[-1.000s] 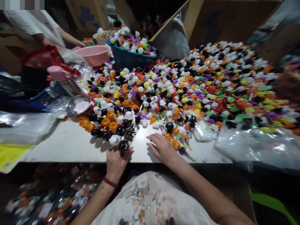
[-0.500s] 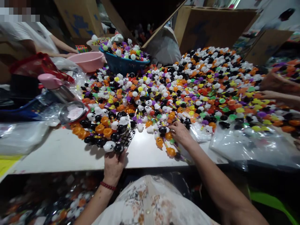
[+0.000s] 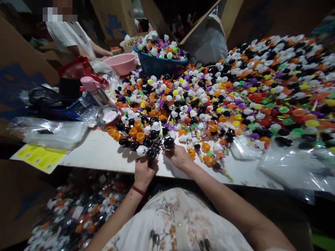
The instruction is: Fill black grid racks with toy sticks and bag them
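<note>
One black toy (image 3: 169, 143) is pinched in the right hand's (image 3: 179, 158) fingers, the black rack (image 3: 158, 144) at their ten o'clock, nearer the left hand (image 3: 144, 172), whose grip I cannot tell

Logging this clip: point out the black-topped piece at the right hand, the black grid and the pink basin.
Black-topped piece (image 3: 169, 143), head view: its rounded black top.
Black grid (image 3: 158, 145), head view: its exposed bars.
Pink basin (image 3: 121, 66), head view: its outer wall.
</note>
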Demonstrator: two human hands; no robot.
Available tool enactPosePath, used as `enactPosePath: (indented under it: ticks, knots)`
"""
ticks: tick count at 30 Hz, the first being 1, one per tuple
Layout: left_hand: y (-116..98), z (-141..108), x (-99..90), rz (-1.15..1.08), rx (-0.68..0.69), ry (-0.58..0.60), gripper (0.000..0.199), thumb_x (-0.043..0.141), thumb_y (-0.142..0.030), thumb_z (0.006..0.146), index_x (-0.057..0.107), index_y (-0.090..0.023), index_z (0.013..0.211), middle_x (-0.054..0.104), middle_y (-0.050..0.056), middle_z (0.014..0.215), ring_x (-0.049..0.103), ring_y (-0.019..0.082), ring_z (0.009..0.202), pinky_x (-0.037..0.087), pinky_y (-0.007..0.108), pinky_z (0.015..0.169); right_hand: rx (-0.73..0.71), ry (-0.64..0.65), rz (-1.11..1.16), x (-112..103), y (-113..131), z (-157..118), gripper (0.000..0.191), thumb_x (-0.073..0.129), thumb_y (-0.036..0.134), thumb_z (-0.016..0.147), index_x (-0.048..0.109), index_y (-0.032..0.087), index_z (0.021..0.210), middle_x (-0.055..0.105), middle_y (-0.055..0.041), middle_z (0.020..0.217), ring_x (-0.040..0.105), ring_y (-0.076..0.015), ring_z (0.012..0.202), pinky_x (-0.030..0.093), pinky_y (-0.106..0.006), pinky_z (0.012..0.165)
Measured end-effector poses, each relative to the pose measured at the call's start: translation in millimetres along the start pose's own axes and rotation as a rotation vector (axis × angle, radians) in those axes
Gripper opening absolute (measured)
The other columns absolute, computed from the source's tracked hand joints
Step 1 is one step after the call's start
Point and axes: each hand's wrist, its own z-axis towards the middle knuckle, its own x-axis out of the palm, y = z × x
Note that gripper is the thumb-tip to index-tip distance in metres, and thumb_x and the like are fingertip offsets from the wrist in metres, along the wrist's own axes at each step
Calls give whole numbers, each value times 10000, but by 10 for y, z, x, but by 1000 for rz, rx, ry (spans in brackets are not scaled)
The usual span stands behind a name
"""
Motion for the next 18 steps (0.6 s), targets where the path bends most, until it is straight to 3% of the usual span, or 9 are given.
enactPosePath:
  ticks: [2,5,18]
  knots:
    - [5,0,-9,-12,10,4,233,558,-383,925,711,-220,989,717,79,906,650,255,920,485,365,853,-14,2,38,221,-70,76,89,595,231,807,653,167,787,669,-12,734,576,-150,678,439,-243,629]
    - [12,-1,-16,-27,19,7,223,559,-362,923,712,-226,1011,721,74,914,654,248,923,488,356,848,1,-9,39,358,-182,178,85,594,190,770,631,161,699,629,1,668,533,-130,626,394,-223,581]
    - [17,1,-15,-71,-2,-5,226,559,-364,920,715,-219,995,735,80,970,664,253,947,511,371,852,-232,163,-204,249,-161,370,113,568,104,765,654,178,760,646,-19,759,560,-149,680,416,-232,628]
